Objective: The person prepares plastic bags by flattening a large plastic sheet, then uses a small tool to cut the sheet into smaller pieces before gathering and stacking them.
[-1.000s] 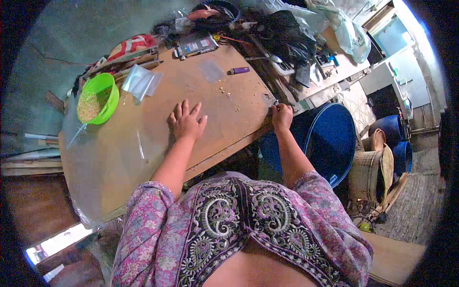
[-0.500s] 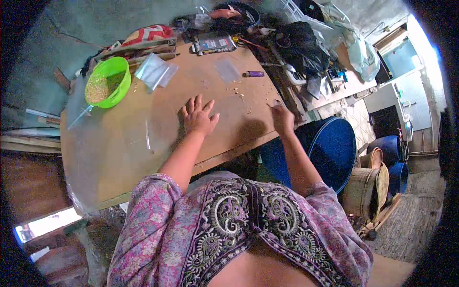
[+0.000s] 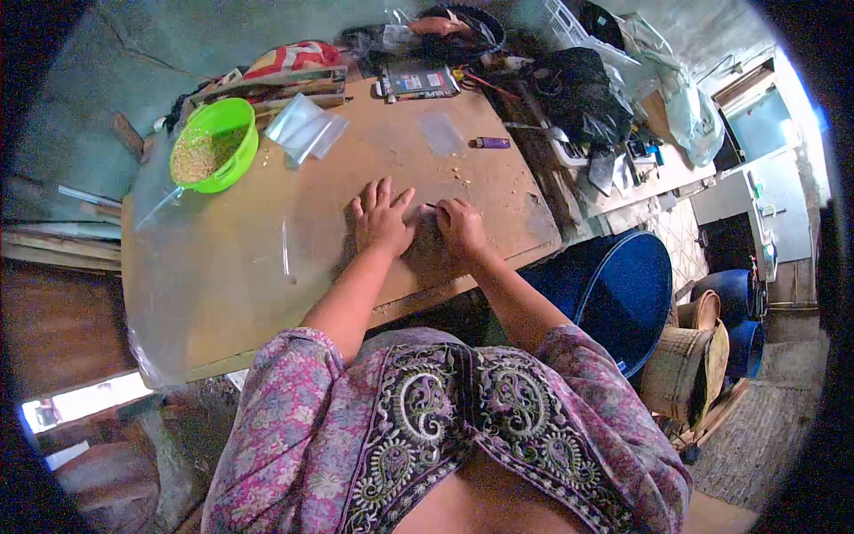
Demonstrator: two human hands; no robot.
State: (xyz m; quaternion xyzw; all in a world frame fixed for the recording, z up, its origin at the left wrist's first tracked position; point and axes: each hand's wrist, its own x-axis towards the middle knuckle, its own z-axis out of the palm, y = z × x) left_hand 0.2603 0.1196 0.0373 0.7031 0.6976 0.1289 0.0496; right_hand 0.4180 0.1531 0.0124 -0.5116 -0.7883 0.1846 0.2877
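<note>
My left hand (image 3: 382,219) lies flat on the brown board (image 3: 329,258), fingers spread and nothing held. Just to its right, my right hand (image 3: 461,230) is closed in a pinch, and a small dark thing, too small to name, pokes out at its fingertips toward my left thumb. Beyond the hands lie a clear plastic bag (image 3: 442,134), scattered grains (image 3: 458,176) and a purple lighter (image 3: 490,142). A green bowl (image 3: 233,173) of grain stands at the upper left, with clear plastic bags (image 3: 302,129) beside it.
A flat dark package (image 3: 418,84) lies at the board's far edge. Black bags (image 3: 583,93) and clutter line the right side. Below the board's right edge stand a large blue barrel (image 3: 627,289) and a woven basket (image 3: 680,369).
My right hand has moved left, from the board's right edge to beside my left hand. My left hand stays flat on the board. The whole view has shifted slightly.
</note>
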